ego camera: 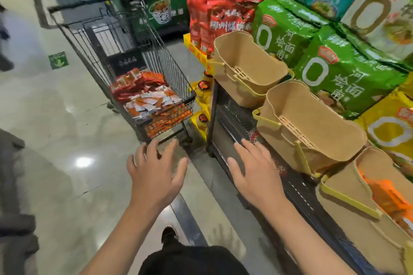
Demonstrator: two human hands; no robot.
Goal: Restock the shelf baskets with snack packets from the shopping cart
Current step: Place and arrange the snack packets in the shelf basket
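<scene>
Head view: green noodle bags (348, 73) read "河南烩面".

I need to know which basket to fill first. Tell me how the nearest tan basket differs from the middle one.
The nearest basket already holds orange packets along its inner side; the middle basket shows only bare tan walls and a slotted base. The nearest basket is partly cut off by the picture's edge, while the middle basket shows whole. Both are tan with yellow handles and stand on the dark shelf in front of the big noodle bags. Neither hand touches either.
</scene>
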